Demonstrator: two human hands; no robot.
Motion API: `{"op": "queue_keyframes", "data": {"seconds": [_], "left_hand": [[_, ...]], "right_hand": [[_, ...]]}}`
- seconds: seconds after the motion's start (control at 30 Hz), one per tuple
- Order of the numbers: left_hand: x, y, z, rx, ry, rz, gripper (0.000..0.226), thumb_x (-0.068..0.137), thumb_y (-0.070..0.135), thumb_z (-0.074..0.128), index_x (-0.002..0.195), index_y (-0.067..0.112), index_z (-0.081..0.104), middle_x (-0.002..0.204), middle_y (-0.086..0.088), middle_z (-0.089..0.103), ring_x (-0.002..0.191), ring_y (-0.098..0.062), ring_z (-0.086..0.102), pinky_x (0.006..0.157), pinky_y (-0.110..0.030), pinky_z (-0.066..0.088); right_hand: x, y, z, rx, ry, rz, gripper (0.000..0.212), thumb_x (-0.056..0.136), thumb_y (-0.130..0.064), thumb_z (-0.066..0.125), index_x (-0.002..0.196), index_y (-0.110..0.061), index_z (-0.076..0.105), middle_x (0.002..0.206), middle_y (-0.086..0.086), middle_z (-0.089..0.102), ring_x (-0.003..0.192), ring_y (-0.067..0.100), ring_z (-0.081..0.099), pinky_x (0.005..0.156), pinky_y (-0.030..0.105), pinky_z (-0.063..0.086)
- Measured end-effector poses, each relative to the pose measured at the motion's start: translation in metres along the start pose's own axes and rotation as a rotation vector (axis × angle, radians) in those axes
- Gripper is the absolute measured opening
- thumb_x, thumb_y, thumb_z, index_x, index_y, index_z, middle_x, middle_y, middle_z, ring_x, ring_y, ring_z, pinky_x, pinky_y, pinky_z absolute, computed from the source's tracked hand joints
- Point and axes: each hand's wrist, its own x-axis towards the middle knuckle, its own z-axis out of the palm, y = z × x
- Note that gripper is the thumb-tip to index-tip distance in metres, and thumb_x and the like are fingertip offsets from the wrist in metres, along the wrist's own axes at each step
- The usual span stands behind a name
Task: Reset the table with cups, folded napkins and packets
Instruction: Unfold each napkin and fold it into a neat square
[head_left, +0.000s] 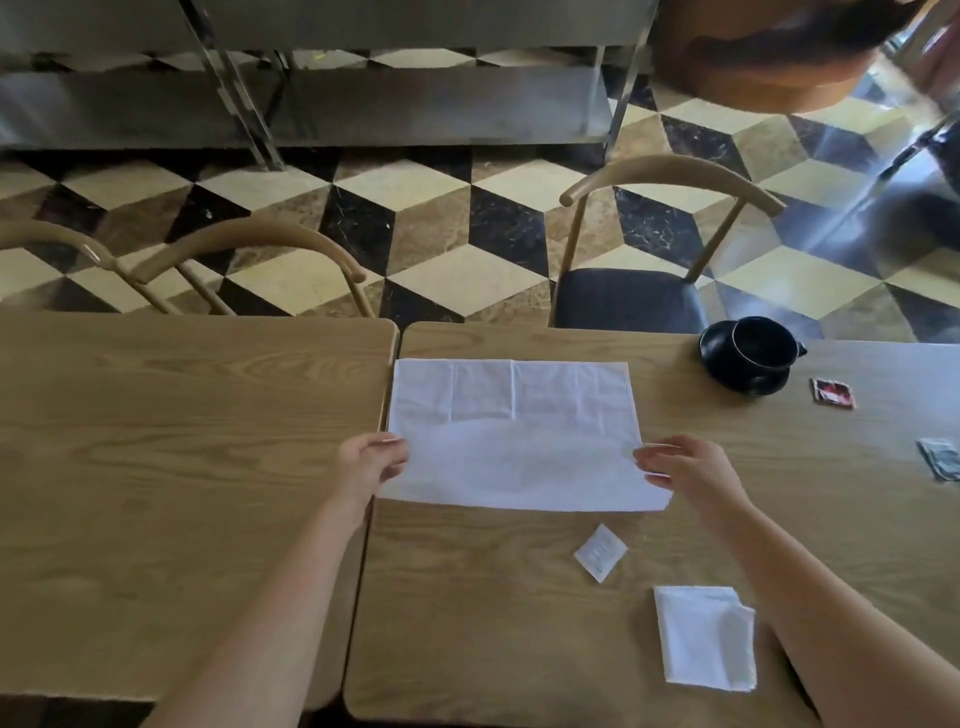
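A large white napkin (514, 431) lies spread flat on the right wooden table (493, 623). My left hand (371, 462) pinches its near left edge and my right hand (685, 465) pinches its near right edge. A smaller folded white napkin (704, 636) lies near the table's front right. Between the two napkins rests a white packet (600, 552). A black cup (761, 345) sits on a black saucer (727, 369) at the far right, with a red packet (832, 393) beside it and a grey packet (941, 458) at the right edge.
A second wooden table (182, 467) butts against the left side, with a narrow gap between them. Wooden chairs stand behind both tables: one with a dark seat (631, 301) on the right, another (249, 254) on the left. Beyond is patterned tile floor.
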Motion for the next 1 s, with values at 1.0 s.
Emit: {"op": "queue_keyframes", "data": {"seconds": [1.0], "left_hand": [[0.202,0.035,0.063,0.562,0.368,0.031,0.023,0.087,0.034,0.068,0.098,0.015,0.061,0.087,0.002,0.064,0.087,-0.026,0.063,0.068,-0.035,0.048]], "right_hand": [[0.220,-0.043,0.038,-0.635,0.118,-0.071,0.030,0.086,-0.033,0.068,0.107,-0.012,0.068,0.090,0.002,0.069,0.083,0.026,0.066,0.065,0.032,0.049]]}}
